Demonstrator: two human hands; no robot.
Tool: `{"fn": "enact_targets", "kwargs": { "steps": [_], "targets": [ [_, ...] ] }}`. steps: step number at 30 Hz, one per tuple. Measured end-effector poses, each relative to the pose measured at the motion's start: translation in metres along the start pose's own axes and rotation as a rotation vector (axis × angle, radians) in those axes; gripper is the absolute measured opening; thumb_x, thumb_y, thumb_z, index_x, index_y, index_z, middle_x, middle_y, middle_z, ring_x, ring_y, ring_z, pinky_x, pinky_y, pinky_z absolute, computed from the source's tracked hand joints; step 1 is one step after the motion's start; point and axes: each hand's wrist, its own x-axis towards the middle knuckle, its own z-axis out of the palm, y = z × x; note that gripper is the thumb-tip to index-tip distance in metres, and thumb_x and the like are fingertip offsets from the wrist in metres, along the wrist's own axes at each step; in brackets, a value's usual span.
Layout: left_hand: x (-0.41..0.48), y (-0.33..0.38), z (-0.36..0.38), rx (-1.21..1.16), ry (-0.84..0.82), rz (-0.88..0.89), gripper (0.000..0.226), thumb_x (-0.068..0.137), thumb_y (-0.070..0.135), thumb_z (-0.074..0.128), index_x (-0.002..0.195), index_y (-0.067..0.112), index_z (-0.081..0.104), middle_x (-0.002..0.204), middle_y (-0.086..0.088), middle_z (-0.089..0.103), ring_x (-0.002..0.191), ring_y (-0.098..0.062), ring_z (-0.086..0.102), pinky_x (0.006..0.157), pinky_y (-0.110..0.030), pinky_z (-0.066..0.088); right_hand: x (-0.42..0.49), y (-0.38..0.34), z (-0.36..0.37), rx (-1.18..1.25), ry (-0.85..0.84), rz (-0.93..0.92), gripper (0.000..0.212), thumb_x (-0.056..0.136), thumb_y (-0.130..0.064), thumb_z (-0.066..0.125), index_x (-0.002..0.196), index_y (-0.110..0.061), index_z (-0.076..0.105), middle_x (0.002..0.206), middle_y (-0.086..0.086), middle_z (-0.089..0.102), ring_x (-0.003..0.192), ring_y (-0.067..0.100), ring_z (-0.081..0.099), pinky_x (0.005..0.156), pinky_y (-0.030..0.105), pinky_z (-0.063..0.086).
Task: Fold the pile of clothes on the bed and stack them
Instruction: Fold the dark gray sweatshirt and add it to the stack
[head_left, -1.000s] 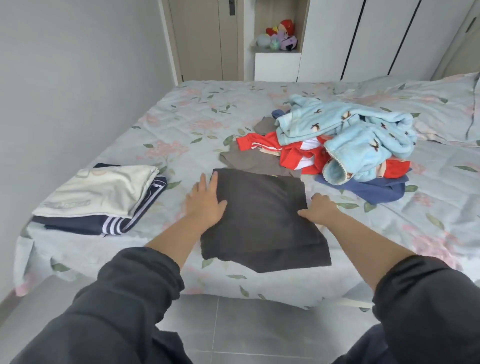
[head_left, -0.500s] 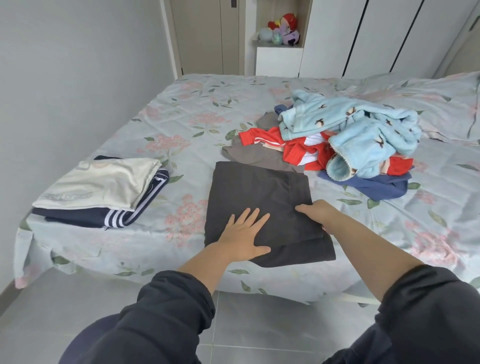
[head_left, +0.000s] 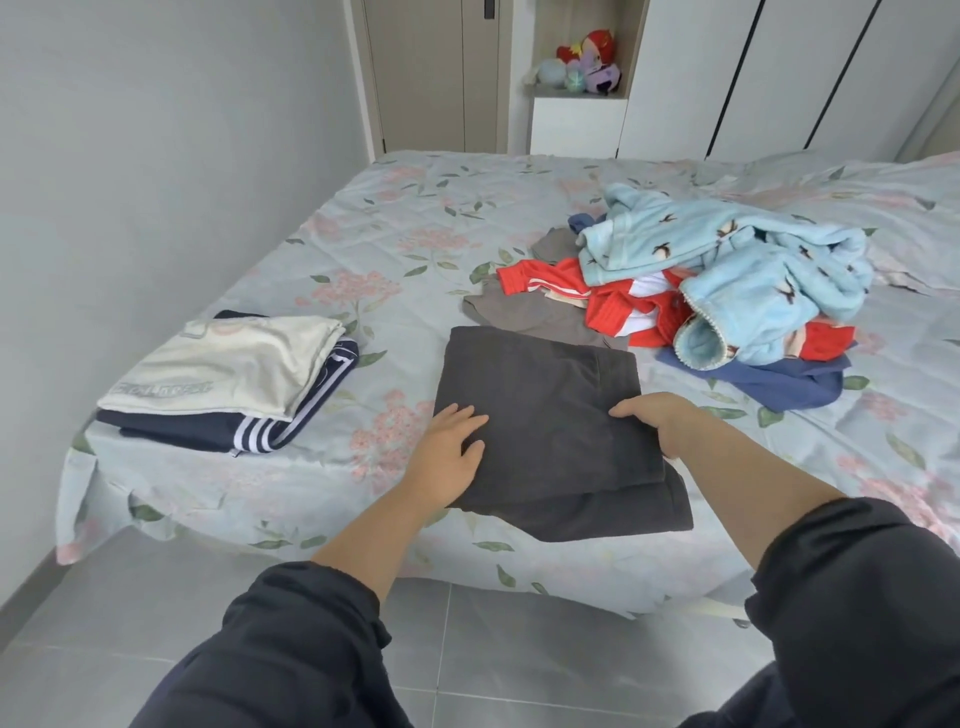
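A folded dark grey garment (head_left: 545, 415) lies at the bed's front edge, its lower layer hanging slightly over. My left hand (head_left: 449, 452) grips its left edge, fingers together on top. My right hand (head_left: 660, 421) clasps its right edge, fingers curled over the cloth. To the left stands a stack: a folded cream garment (head_left: 228, 364) on a folded navy garment with white stripes (head_left: 218, 431). To the right is the unfolded pile: a light blue fleece (head_left: 753, 275) on top, a red and white garment (head_left: 623, 306), a grey one (head_left: 530, 317) and a blue one (head_left: 779, 384).
The bed has a floral sheet (head_left: 405, 234); a grey wall (head_left: 130, 182) runs along its left side. Grey floor tiles (head_left: 493, 649) lie in front of the bed. Beyond the bed are wardrobe doors (head_left: 779, 78) and a shelf with plush toys (head_left: 587, 62).
My left hand slid from the top of the dark grey garment to its left edge, fingers now together. My right hand stayed on the right edge.
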Motion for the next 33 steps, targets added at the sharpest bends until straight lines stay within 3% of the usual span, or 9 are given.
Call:
{"fn": "enact_targets", "kwargs": {
  "steps": [5, 9, 12, 17, 20, 24, 28, 31, 33],
  "targets": [
    [0.007, -0.02, -0.031, -0.504, 0.072, -0.268, 0.04, 0.098, 0.012, 0.046, 0.138, 0.016, 0.049, 0.147, 0.0, 0.043, 0.132, -0.011, 0.04, 0.106, -0.02, 0.028, -0.025, -0.04, 0.007, 0.257, -0.239, -0.025, 0.024, 0.091, -0.015, 0.055, 0.113, -0.009, 0.061, 0.08, 0.011, 0.071, 0.067, 0.025, 0.068, 0.057, 0.034, 0.055],
    [0.007, -0.041, -0.071, -1.088, 0.19, -0.493, 0.037, 0.099, 0.016, 0.047, 0.135, 0.017, 0.051, 0.132, -0.002, 0.054, 0.126, -0.017, 0.047, 0.104, -0.033, 0.034, -0.051, -0.089, 0.058, 0.356, -0.42, -0.134, 0.016, 0.094, -0.012, 0.052, 0.106, -0.005, 0.061, 0.088, 0.011, 0.069, 0.077, 0.024, 0.067, 0.062, 0.036, 0.054],
    [0.005, -0.064, -0.103, -1.237, 0.263, -0.524, 0.04, 0.103, 0.018, 0.036, 0.143, 0.017, 0.04, 0.142, -0.006, 0.047, 0.134, -0.021, 0.041, 0.108, -0.038, 0.03, -0.075, -0.122, 0.114, 0.405, -0.571, -0.228, 0.015, 0.096, -0.01, 0.051, 0.105, -0.004, 0.061, 0.094, 0.011, 0.068, 0.079, 0.023, 0.068, 0.058, 0.031, 0.056],
    [-0.003, -0.094, -0.133, -1.209, 0.284, -0.597, 0.043, 0.103, 0.031, 0.032, 0.142, 0.016, 0.039, 0.147, -0.008, 0.042, 0.135, -0.023, 0.039, 0.113, -0.039, 0.026, -0.069, -0.12, 0.174, 0.526, -0.716, -0.153, 0.022, 0.099, -0.016, 0.047, 0.109, -0.003, 0.061, 0.105, 0.013, 0.066, 0.091, 0.026, 0.064, 0.08, 0.042, 0.05],
    [-0.005, -0.095, -0.129, -1.023, 0.164, -0.705, 0.044, 0.102, 0.039, 0.032, 0.137, 0.017, 0.044, 0.139, -0.007, 0.05, 0.123, -0.022, 0.048, 0.107, -0.042, 0.031, -0.049, -0.086, 0.185, 0.438, -0.574, -0.022, 0.027, 0.098, -0.018, 0.052, 0.118, -0.002, 0.059, 0.108, 0.013, 0.066, 0.087, 0.027, 0.063, 0.077, 0.044, 0.05],
    [0.003, -0.079, -0.117, -0.817, 0.072, -0.752, 0.044, 0.098, 0.042, 0.042, 0.135, 0.018, 0.045, 0.13, -0.006, 0.055, 0.112, -0.021, 0.054, 0.098, -0.039, 0.039, -0.032, -0.052, 0.179, 0.328, -0.411, 0.07, 0.035, 0.096, -0.017, 0.056, 0.128, -0.002, 0.055, 0.119, 0.018, 0.063, 0.103, 0.032, 0.062, 0.067, 0.044, 0.052],
    [0.018, -0.057, -0.106, -0.789, -0.008, -0.684, 0.046, 0.097, 0.042, 0.045, 0.137, 0.019, 0.044, 0.127, -0.004, 0.056, 0.097, -0.02, 0.057, 0.077, -0.031, 0.048, -0.021, -0.06, 0.165, 0.284, -0.31, -0.075, 0.04, 0.094, -0.016, 0.059, 0.13, -0.001, 0.052, 0.122, 0.019, 0.06, 0.108, 0.035, 0.06, 0.081, 0.048, 0.053],
    [0.029, -0.05, -0.087, -0.704, 0.009, -0.631, 0.062, 0.093, 0.043, 0.053, 0.146, 0.02, 0.029, 0.141, -0.003, 0.045, 0.114, -0.023, 0.053, 0.086, -0.032, 0.044, -0.013, -0.061, 0.153, 0.176, -0.166, -0.188, 0.043, 0.091, -0.015, 0.064, 0.129, 0.0, 0.053, 0.122, 0.019, 0.06, 0.106, 0.035, 0.06, 0.089, 0.047, 0.051],
    [0.033, -0.048, -0.074, -0.639, 0.023, -0.597, 0.07, 0.089, 0.043, 0.06, 0.146, 0.02, 0.027, 0.139, -0.003, 0.047, 0.107, -0.022, 0.053, 0.085, -0.031, 0.042, -0.008, -0.044, 0.148, 0.052, -0.124, -0.174, 0.044, 0.088, -0.014, 0.067, 0.126, 0.003, 0.053, 0.122, 0.02, 0.059, 0.108, 0.035, 0.06, 0.091, 0.05, 0.051]
  ]
}}
